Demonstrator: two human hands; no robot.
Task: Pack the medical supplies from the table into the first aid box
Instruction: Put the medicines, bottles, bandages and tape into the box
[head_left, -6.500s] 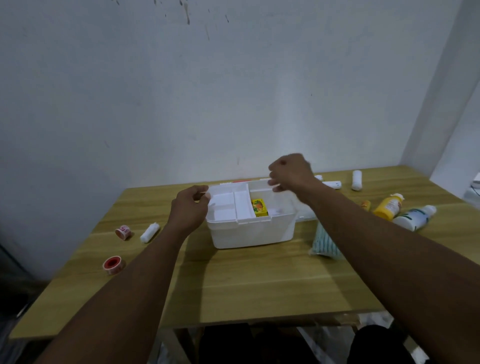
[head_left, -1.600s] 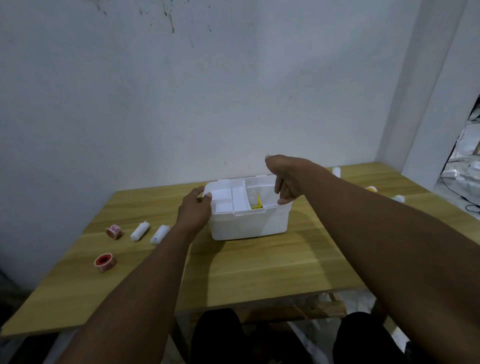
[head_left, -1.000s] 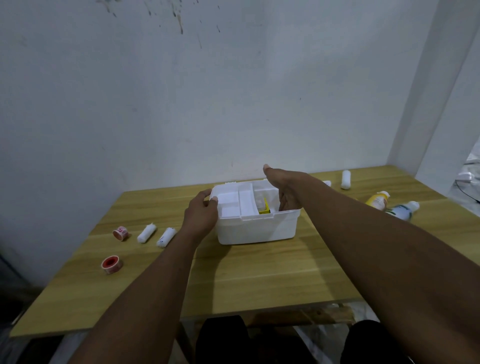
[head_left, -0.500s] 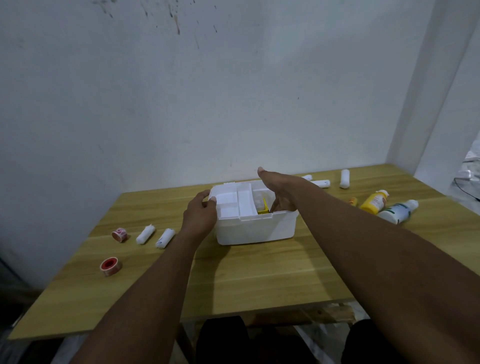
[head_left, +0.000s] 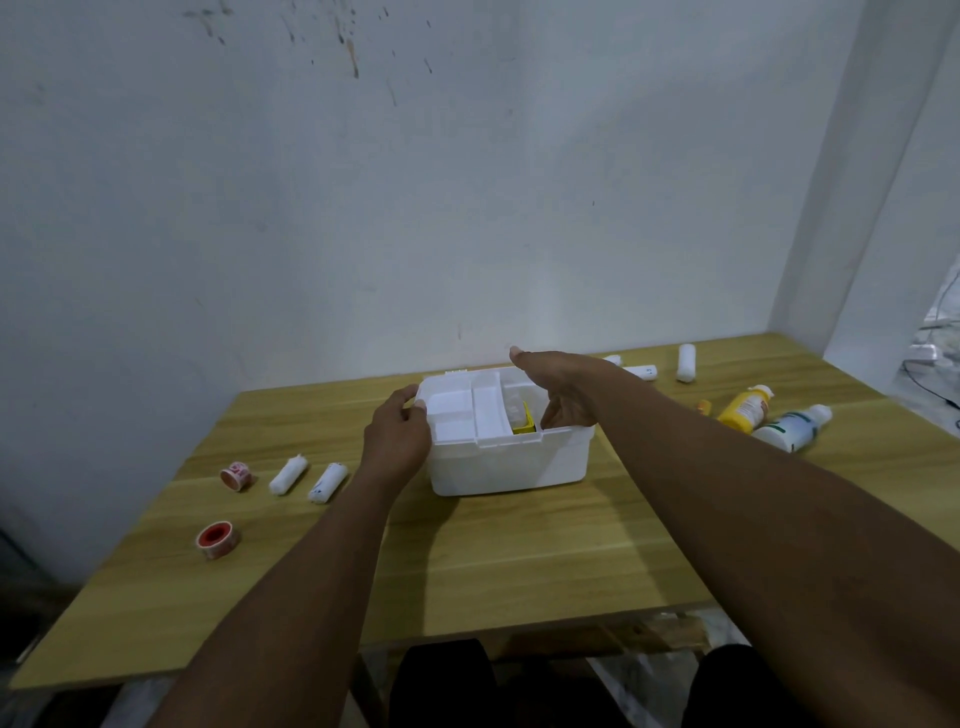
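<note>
The left grip (head_left: 397, 439) is curled round the left end of the first aid box (head_left: 509, 465), steadying it in the middle of the worktop (head_left: 519, 545). The right grip (head_left: 558, 387) dips fingers-down into the right compartment beside a yellow packet (head_left: 524, 423) — whether it clamps anything there I cannot tell. The step looks like settling an item inside. The next move calls for fetching another supply — bandage rolls (head_left: 284, 474) and tape rolls (head_left: 217, 540) lie to the left, bottles (head_left: 745, 410) to the right.
</note>
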